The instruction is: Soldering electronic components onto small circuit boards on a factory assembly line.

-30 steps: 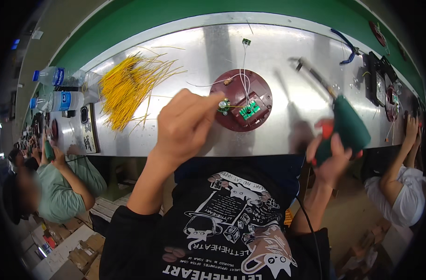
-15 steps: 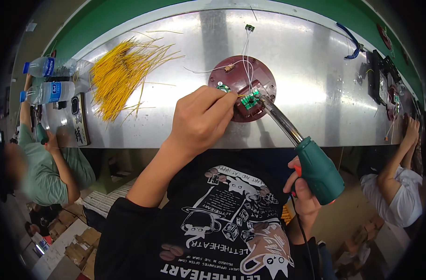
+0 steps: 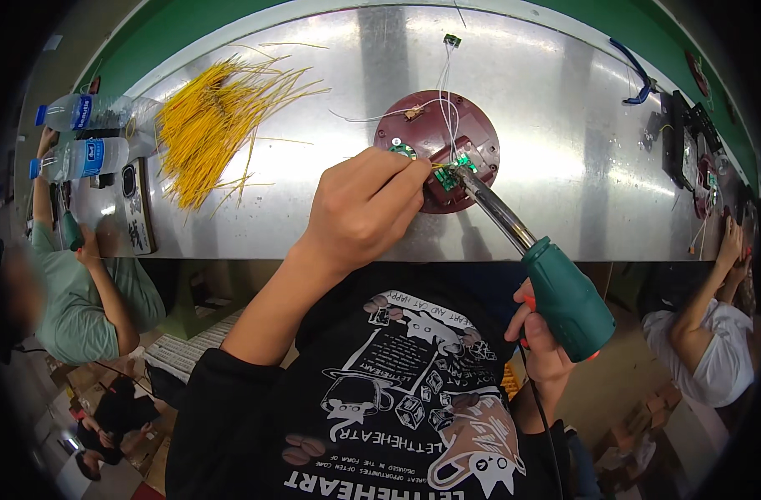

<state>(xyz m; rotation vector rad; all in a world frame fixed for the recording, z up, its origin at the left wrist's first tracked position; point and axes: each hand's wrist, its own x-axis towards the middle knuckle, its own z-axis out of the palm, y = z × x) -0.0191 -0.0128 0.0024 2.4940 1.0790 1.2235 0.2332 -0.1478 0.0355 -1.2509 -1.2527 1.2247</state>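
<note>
A dark red round housing (image 3: pixel 483 129) lies on the metal table in front of me. Inside it sits a green circuit board (image 3: pixel 445 182), partly hidden by a soldering iron (image 3: pixel 568 300). My right hand (image 3: pixel 547 354) is closed around the iron's green handle, and its tip rests at the board. Pinched in the fingers of my left hand (image 3: pixel 355 208) is a yellow wire (image 3: pixel 437 166), its end at the same board close to the tip. White wires (image 3: pixel 449 79) run from the housing to a small green board (image 3: pixel 453 39). A round green board (image 3: pixel 404 151) shows beside my left fingertips.
Left of the housing lies a pile of yellow wires (image 3: pixel 205 137). Two plastic bottles (image 3: pixel 93 157) and a phone (image 3: pixel 136 204) are at the far left. Blue-handled pliers (image 3: pixel 637 75) and black parts (image 3: pixel 676 137) lie right. Co-workers sit on both sides.
The iron's tip has shifted slightly left, further over the board. My left hand keeps its pinch on the yellow wire. The whole view has shifted a little. Another person appears at lower left.
</note>
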